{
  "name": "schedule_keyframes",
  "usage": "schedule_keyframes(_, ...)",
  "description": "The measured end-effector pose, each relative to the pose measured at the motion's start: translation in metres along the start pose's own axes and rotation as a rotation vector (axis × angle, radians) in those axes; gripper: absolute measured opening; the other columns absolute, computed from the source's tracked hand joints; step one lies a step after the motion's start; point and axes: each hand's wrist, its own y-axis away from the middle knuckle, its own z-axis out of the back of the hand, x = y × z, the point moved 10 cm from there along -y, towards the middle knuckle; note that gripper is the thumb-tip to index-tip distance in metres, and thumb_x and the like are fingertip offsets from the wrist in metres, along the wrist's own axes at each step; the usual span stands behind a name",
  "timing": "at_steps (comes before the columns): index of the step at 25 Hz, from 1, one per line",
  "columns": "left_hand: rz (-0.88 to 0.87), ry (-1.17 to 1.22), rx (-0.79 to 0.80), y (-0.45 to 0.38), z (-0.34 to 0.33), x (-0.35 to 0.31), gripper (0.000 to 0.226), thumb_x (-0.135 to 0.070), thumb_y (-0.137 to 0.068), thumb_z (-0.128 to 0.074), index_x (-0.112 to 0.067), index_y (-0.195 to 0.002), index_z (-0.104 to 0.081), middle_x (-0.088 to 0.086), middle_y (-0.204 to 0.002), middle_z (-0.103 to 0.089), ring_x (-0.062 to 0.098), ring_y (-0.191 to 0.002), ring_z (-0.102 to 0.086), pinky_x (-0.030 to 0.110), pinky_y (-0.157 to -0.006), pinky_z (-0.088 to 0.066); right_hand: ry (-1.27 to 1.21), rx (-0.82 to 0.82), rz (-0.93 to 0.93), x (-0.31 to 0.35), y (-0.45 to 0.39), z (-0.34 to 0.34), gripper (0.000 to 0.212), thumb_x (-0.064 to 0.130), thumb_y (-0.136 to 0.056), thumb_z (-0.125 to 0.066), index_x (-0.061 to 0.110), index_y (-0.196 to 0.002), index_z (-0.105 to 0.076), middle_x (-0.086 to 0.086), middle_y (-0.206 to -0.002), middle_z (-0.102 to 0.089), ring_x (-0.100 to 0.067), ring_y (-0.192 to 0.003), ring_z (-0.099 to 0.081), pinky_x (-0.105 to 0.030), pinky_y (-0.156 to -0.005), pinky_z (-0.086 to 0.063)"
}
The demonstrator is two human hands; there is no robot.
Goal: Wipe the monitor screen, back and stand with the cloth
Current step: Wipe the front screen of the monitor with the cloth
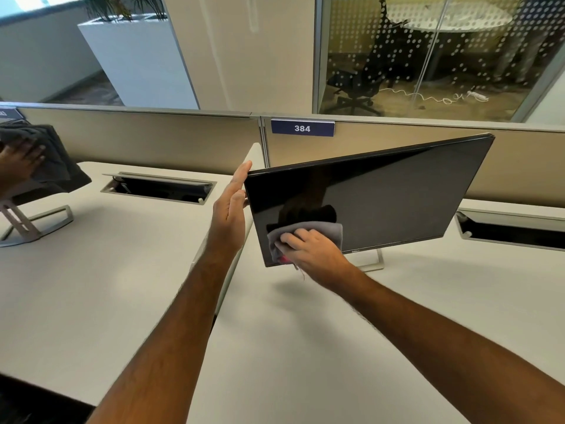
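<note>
Cloth (331, 229) under right hand (312, 252) fingers, on monitor (382, 194) screen

Likely an office: numbered desk partition (302, 128), glass meeting room (428, 56).

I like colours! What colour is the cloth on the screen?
Grey: the soft grey cloth, seen in the head view.

Two bare forearms in shot, no sleeves, no watch or rings showing on the left hand (228, 209) or right hand (312, 250).
</note>
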Motion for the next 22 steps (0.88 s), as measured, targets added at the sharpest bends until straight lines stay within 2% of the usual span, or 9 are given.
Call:
schedule_keyframes(4,0.008,-0.036,-0.014,0.0,-0.002,0.007,0.056,-0.026,-0.106,-0.028,-0.015,-0.16,-0.036,-0.002,-0.163,-0.041,0.015,-0.151,-0.038,0.054,-0.121,-0.037,-0.012,-0.056,-0.027,0.002,-0.016,0.012,0.069,0.023,-0.091,-0.073,0.015,-0.152,-0.043,-0.006,-0.143,-0.051,-0.027,-0.118,-0.051,-0.039,-0.1,-0.05)
schedule_keyframes(7,0.003,-0.065,-0.029,0.003,-0.003,0.005,0.057,-0.029,-0.106,-0.027,-0.015,-0.161,-0.034,-0.001,-0.165,-0.038,0.014,-0.152,-0.036,0.054,-0.121,-0.036,-0.017,0.02,0.036,0.025,-0.016,-0.011,0.065,0.023,-0.092,-0.072,0.016,-0.151,-0.045,-0.004,-0.144,-0.051,-0.025,-0.12,-0.051,-0.038,-0.101,-0.048)
schedule_keyframes(11,-0.005,-0.076,-0.017,0.003,-0.004,0.003,0.058,-0.026,-0.105,-0.026,-0.013,-0.161,-0.032,0.0,-0.166,-0.036,0.014,-0.153,-0.034,0.053,-0.122,-0.035,-0.009,0.166,0.086,0.031,-0.005,-0.035,0.055,0.023,-0.1,-0.061,0.015,-0.151,-0.042,-0.004,-0.148,-0.046,-0.025,-0.125,-0.048,-0.039,-0.105,-0.045)
schedule_keyframes(15,-0.024,-0.08,-0.005,-0.001,-0.003,0.002,0.056,-0.02,-0.105,-0.026,-0.012,-0.161,-0.033,0.0,-0.165,-0.038,0.014,-0.152,-0.035,0.054,-0.121,-0.035,0.027,-0.01,-0.015,0.003,-0.013,0.003,0.053,0.022,-0.09,-0.073,0.016,-0.14,-0.057,-0.003,-0.131,-0.055,-0.026,-0.111,-0.053,-0.039,-0.089,-0.049)
schedule_keyframes(17,-0.026,-0.089,-0.006,0.0,-0.002,0.002,0.056,-0.019,-0.106,-0.026,-0.013,-0.161,-0.033,0.0,-0.165,-0.038,0.014,-0.152,-0.036,0.054,-0.121,-0.036,0.021,-0.042,-0.025,0.005,-0.02,0.007,0.055,0.024,-0.089,-0.074,0.015,-0.14,-0.057,-0.004,-0.133,-0.055,-0.027,-0.113,-0.052,-0.039,-0.091,-0.049)
schedule_keyframes(19,-0.017,-0.101,-0.014,0.002,-0.003,0.002,0.055,-0.022,-0.107,-0.027,-0.014,-0.161,-0.033,0.0,-0.165,-0.037,0.013,-0.152,-0.035,0.053,-0.121,-0.037,0.018,-0.015,0.004,0.021,-0.024,-0.007,0.053,0.024,-0.092,-0.072,0.015,-0.141,-0.055,-0.005,-0.136,-0.054,-0.027,-0.117,-0.051,-0.04,-0.097,-0.048)
schedule_keyframes(22,-0.015,-0.104,-0.03,0.005,-0.004,0.0,0.055,-0.023,-0.106,-0.027,-0.014,-0.161,-0.033,0.0,-0.166,-0.036,0.014,-0.153,-0.034,0.052,-0.121,-0.036,0.03,0.109,0.042,0.04,-0.017,-0.041,0.047,0.027,-0.096,-0.068,0.017,-0.14,-0.056,-0.002,-0.137,-0.054,-0.025,-0.119,-0.052,-0.039,-0.1,-0.046)
